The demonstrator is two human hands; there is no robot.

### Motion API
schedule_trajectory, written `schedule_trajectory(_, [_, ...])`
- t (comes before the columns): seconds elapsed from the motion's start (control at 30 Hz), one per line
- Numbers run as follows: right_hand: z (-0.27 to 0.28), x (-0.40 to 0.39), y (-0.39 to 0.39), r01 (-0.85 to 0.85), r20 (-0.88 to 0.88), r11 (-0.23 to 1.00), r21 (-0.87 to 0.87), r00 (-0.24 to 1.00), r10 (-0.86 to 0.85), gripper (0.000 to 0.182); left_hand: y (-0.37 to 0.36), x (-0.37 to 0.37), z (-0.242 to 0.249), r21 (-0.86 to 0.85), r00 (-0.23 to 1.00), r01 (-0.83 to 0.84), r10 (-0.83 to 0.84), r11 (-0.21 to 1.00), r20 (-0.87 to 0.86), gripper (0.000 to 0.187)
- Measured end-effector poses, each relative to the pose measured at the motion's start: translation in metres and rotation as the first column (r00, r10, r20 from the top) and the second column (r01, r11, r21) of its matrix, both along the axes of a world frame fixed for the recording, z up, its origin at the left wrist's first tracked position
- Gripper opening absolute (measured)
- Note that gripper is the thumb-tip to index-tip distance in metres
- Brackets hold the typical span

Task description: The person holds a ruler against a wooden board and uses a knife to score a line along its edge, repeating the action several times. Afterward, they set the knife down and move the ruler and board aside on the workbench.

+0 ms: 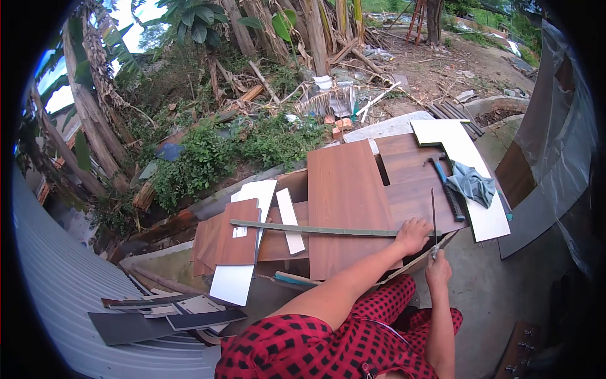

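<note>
A long narrow grey-green strip (315, 232) lies across the brown wood-grain boards. My left hand (413, 235) presses down on it near its right end, fingers curled over it. My right hand (437, 268) is closed round the handle of a saw (433, 211), seen nearly edge-on. Its thin dark blade points away from me and crosses the strip's right end. Just beyond, a claw hammer (451, 196) with a blue and black handle rests on a board. A grey-blue cloth (472, 184) is bunched beside it on a white-faced panel (489, 221).
Brown boards (344, 183) are spread over the work surface, with a short white strip (290, 221) among them. Offcuts (170, 312) are piled at lower left on corrugated metal sheeting (76, 284). Plastic-covered panels (536, 151) lean at the right. Plants and debris lie behind.
</note>
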State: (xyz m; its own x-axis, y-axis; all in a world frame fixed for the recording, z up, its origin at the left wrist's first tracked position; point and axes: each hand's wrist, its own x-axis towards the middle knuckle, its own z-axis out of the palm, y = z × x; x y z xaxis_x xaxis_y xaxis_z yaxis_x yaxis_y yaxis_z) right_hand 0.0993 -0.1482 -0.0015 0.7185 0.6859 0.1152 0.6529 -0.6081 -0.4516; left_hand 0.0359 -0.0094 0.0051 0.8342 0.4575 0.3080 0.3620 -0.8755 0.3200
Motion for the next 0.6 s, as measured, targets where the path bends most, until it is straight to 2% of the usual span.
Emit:
schedule_trajectory(0.27, [-0.030, -0.043, -0.095, 0.010, -0.076, 1.000, -0.003, 0.997, -0.010, 0.023, 0.001, -0.003, 0.002, -0.032, 0.998, 0.008, -0.006, 0.999, 0.068, 0.033])
schedule_trajectory(0.43, [-0.009, -0.027, -0.055, 0.006, -0.040, 0.999, -0.042, 0.999, -0.008, 0.022, 0.001, -0.004, 0.004, -0.036, 0.999, 0.007, -0.005, 0.999, 0.051, 0.032])
schedule_trajectory(0.6, [-0.002, 0.001, 0.001, -0.016, 0.013, 1.000, -0.008, 1.000, 0.016, 0.023, 0.000, -0.004, 0.005, -0.032, 0.999, 0.003, -0.001, 0.999, 0.054, 0.033])
